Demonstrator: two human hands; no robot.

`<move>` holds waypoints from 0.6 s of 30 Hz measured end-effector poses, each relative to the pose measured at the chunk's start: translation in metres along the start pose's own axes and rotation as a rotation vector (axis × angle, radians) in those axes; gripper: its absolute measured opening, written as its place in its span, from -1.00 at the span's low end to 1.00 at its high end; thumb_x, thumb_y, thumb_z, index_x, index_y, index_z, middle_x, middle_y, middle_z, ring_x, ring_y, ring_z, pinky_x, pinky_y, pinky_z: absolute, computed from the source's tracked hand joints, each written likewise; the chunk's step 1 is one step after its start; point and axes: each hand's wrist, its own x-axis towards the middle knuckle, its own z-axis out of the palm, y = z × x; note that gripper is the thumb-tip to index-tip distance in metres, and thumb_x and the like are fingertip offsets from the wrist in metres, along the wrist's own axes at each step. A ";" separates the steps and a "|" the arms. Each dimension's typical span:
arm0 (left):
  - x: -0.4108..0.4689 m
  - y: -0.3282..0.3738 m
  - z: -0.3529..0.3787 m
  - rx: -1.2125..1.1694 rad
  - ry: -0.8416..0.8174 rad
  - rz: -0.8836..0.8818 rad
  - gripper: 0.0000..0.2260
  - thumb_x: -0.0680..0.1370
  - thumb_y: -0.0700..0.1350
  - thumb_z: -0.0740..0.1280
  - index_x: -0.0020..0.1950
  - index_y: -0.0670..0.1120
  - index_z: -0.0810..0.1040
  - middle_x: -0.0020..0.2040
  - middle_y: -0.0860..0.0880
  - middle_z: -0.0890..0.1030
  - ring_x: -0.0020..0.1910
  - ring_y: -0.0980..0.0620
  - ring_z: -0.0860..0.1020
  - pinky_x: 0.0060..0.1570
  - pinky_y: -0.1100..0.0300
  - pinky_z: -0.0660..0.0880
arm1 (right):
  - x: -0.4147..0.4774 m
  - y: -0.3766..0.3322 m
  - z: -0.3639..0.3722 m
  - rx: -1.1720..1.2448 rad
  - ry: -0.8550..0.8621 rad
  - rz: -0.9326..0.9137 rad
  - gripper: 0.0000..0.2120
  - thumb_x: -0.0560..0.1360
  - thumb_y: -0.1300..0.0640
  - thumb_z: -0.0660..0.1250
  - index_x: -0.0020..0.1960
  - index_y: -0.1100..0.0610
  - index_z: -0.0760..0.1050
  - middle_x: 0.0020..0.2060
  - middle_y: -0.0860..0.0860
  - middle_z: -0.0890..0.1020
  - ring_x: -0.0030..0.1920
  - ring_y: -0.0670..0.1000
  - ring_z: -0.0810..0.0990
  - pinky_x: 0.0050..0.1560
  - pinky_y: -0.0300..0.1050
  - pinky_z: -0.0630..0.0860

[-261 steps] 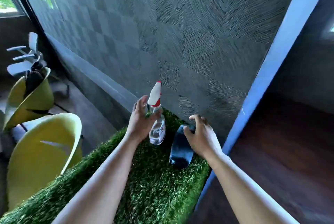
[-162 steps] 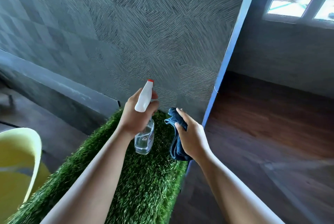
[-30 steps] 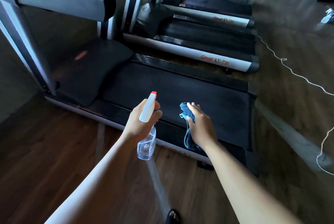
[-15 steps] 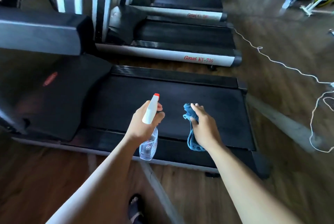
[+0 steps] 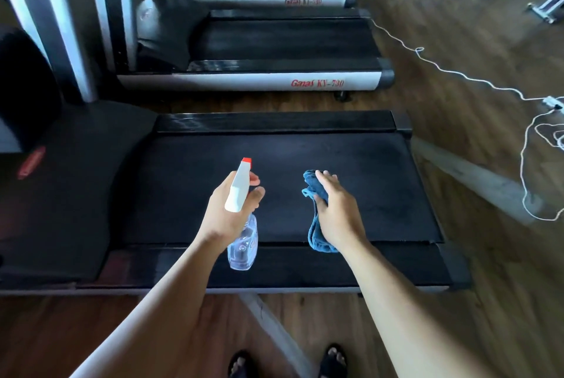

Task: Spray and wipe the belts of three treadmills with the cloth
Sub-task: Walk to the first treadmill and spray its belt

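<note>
Belt [image 5: 351,158] matte black, clear plastic bottle [image 5: 244,246], bunched blue cloth [image 5: 317,237]

Single wide-angle head view, looking forward and steeply down, side-on across the nearest treadmill belt [image 5: 366,179], with the person's own feet [image 5: 334,359] at the bottom edge. Both forearms come in from below, left hand [image 5: 219,222] and right hand [image 5: 338,216] close to the lens over the belt. Further treadmills [image 5: 287,45] and wooden floor [image 5: 473,57] recede toward the top.
</note>
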 end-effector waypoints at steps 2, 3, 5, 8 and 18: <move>0.016 -0.017 0.014 -0.012 0.019 -0.001 -0.86 0.46 0.01 0.42 -0.01 0.10 0.56 -0.09 0.05 0.65 -0.24 0.04 0.61 0.01 -0.13 0.58 | 0.019 0.019 0.011 0.017 -0.020 -0.006 -0.53 0.64 0.24 0.22 0.53 0.07 0.28 0.53 -0.03 0.27 0.56 -0.08 0.10 0.38 -0.43 0.02; 0.024 -0.027 0.021 -0.021 0.025 -0.006 -0.87 0.45 0.02 0.41 -0.02 0.11 0.56 -0.10 0.05 0.65 -0.24 0.05 0.61 0.01 -0.13 0.58 | 0.028 0.030 0.017 0.020 -0.025 -0.007 -0.53 0.64 0.24 0.22 0.53 0.07 0.28 0.53 -0.02 0.27 0.55 -0.08 0.10 0.35 -0.48 0.00; 0.039 -0.049 0.037 -0.035 0.035 -0.009 -0.86 0.44 0.03 0.41 -0.02 0.11 0.56 -0.10 0.06 0.64 -0.25 0.05 0.59 -0.01 -0.13 0.58 | 0.046 0.053 0.031 0.020 -0.032 -0.014 -0.53 0.64 0.25 0.22 0.52 0.07 0.29 0.53 -0.02 0.27 0.54 -0.07 0.14 0.28 -0.58 -0.01; 0.063 -0.086 0.060 -0.036 0.045 -0.015 -0.84 0.45 0.03 0.40 0.01 0.08 0.57 -0.11 0.05 0.64 -0.24 0.03 0.59 -0.03 -0.13 0.59 | 0.074 0.091 0.056 0.026 -0.033 -0.017 -0.53 0.64 0.26 0.22 0.52 0.07 0.29 0.53 -0.01 0.26 0.55 -0.07 0.11 0.38 -0.43 0.04; 0.130 -0.234 0.109 -0.081 0.128 0.053 -0.85 0.58 -0.13 0.40 0.14 -0.02 0.60 -0.11 0.09 0.66 -0.28 0.06 0.61 -0.15 0.14 0.58 | 0.129 0.221 0.174 -0.010 -0.017 -0.048 -0.54 0.64 0.23 0.23 0.52 0.08 0.29 0.54 0.00 0.26 0.56 -0.06 0.09 0.37 -0.37 0.04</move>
